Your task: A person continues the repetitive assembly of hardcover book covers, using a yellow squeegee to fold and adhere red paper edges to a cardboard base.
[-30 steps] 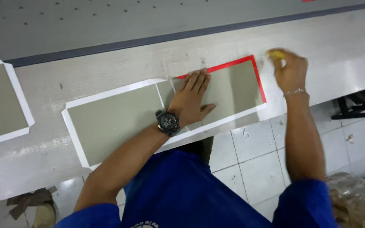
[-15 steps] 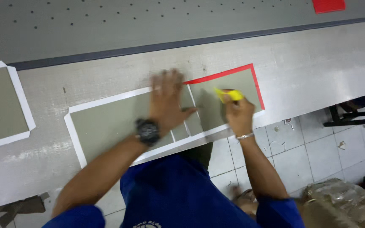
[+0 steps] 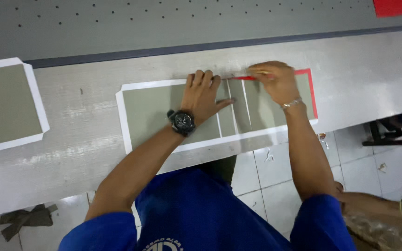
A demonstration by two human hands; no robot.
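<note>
On the grey board [image 3: 154, 111], left hand [image 3: 203, 95] lies flat, fingers spread.

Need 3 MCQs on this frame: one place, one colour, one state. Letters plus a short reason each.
1. Where does the left hand rest?
A. flat on the grey board
B. on the floor tiles
C. on the red patch at top right

2. What colour is the border at the board's right end?
A. blue
B. red
C. yellow

3. How is the right hand?
A. open, palm up
B. hanging off the bench
C. pinched at the board's upper edge

Key: 1 A, its fingers are spread on the grey surface; 2 B, a red strip frames that end while the rest is white; 3 C, its fingers are closed at the upper edge, beside the red strip.
</note>
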